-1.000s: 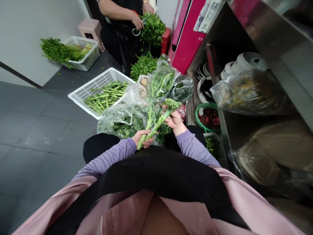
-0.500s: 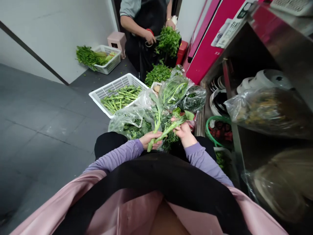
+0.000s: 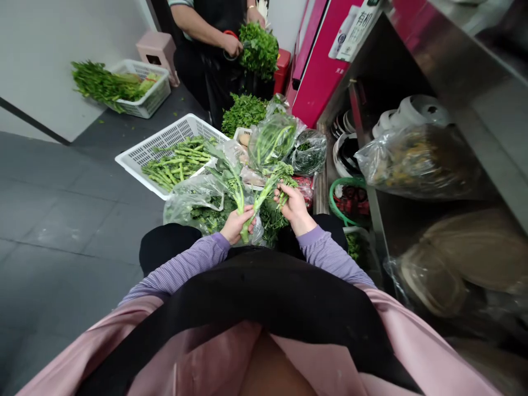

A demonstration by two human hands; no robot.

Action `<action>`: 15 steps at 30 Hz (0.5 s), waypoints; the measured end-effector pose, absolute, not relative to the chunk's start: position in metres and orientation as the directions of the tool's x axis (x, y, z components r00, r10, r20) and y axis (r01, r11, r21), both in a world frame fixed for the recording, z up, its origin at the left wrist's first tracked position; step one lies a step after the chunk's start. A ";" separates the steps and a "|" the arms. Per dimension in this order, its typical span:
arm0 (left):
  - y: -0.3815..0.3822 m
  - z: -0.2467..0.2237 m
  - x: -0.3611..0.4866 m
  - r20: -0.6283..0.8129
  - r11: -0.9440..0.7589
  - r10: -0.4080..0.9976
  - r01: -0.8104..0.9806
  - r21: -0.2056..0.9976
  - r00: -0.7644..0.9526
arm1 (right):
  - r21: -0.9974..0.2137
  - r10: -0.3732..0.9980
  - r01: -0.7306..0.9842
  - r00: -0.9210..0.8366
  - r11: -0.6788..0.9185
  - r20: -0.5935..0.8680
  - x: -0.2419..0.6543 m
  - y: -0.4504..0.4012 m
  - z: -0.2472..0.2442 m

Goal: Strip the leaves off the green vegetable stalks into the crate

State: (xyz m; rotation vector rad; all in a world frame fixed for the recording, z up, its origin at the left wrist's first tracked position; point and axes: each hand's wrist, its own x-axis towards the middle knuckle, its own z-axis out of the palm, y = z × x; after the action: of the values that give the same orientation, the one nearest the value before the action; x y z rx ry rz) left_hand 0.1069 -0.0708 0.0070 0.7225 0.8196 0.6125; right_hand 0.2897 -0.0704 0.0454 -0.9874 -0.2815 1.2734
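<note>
My left hand [image 3: 237, 224] is closed around the lower ends of green broccolini stalks [image 3: 260, 201]. One stalk leans up to the right and ends in a budded head; a leafy one [image 3: 233, 179] leans up to the left. Close to the budded head, my right hand [image 3: 296, 208] is closed with its fingers pinching some green leaves [image 3: 283, 197]. Whether those leaves are still joined to the stalk, I cannot tell. Beneath both hands lie an open clear plastic bag [image 3: 193, 198] of leafy greens and a heap of loose dark leaves [image 3: 273, 223].
A white basket [image 3: 132, 159] of trimmed stalks stands ahead on the left. Bagged greens [image 3: 272, 144] lie ahead. Across from me a co-worker's hand [image 3: 233, 45] holds red-handled scissors beside a herb bunch [image 3: 259, 52]. A metal shelf [image 3: 371, 181] stands close on the right.
The stalk in my left hand has swung more upright. My right hand has shifted from around its upper part to leaves beside its head. The view has turned right.
</note>
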 end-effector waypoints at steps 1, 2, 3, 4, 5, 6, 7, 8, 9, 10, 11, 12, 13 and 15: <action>-0.072 0.007 0.107 -0.430 0.606 0.724 -0.199 0.771 0.539 | -0.751 0.885 -0.660 0.337 -0.022 -0.322 0.288 -0.069 0.045; -0.073 0.007 0.107 -0.434 0.606 0.722 -0.191 0.772 0.539 | -0.755 0.880 -0.656 0.353 -0.011 -0.318 0.286 -0.068 0.045; -0.073 0.006 0.107 -0.437 0.608 0.720 -0.186 0.772 0.539 | -0.756 0.878 -0.654 0.362 -0.001 -0.314 0.284 -0.066 0.044; -0.074 0.006 0.107 -0.438 0.609 0.719 -0.185 0.772 0.540 | -0.754 0.880 -0.657 0.361 0.005 -0.309 0.283 -0.066 0.043; -0.076 0.006 0.107 -0.436 0.607 0.721 -0.188 0.772 0.538 | -0.748 0.886 -0.664 0.349 0.004 -0.305 0.282 -0.065 0.041; -0.078 0.006 0.107 -0.434 0.604 0.728 -0.195 0.773 0.531 | -0.743 0.892 -0.669 0.334 -0.003 -0.304 0.281 -0.065 0.040; -0.080 0.006 0.106 -0.432 0.599 0.736 -0.204 0.774 0.521 | -0.740 0.896 -0.672 0.318 -0.017 -0.310 0.280 -0.065 0.039; -0.082 0.006 0.106 -0.431 0.593 0.747 -0.215 0.776 0.507 | -0.738 0.895 -0.674 0.308 -0.033 -0.322 0.280 -0.066 0.037; -0.083 0.006 0.105 -0.430 0.585 0.763 -0.231 0.778 0.484 | -0.738 0.890 -0.673 0.306 -0.049 -0.338 0.280 -0.067 0.037; -0.083 0.007 0.104 -0.429 0.571 0.786 -0.256 0.780 0.446 | -0.742 0.881 -0.668 0.312 -0.062 -0.355 0.280 -0.069 0.036; -0.080 0.007 0.103 -0.427 0.551 0.813 -0.289 0.782 0.395 | -0.750 0.872 -0.657 0.323 -0.073 -0.367 0.282 -0.073 0.036; -0.073 0.008 0.101 -0.426 0.526 0.842 -0.328 0.785 0.331 | -0.765 0.865 -0.639 0.339 -0.077 -0.369 0.286 -0.077 0.037; -0.062 0.011 0.099 -0.425 0.494 0.868 -0.368 0.788 0.256 | -0.789 0.860 -0.610 0.362 -0.073 -0.359 0.293 -0.081 0.038; -0.024 0.019 0.092 -0.437 0.435 0.894 -0.426 0.793 0.100 | -0.863 0.842 -0.503 0.447 -0.044 -0.303 0.317 -0.093 0.040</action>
State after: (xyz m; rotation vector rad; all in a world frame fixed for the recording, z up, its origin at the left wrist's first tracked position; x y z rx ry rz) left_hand 0.0920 -0.0238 0.0186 0.5462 1.0629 1.0505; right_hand 0.3165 -0.0929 0.0400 -1.1736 -0.3663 1.1264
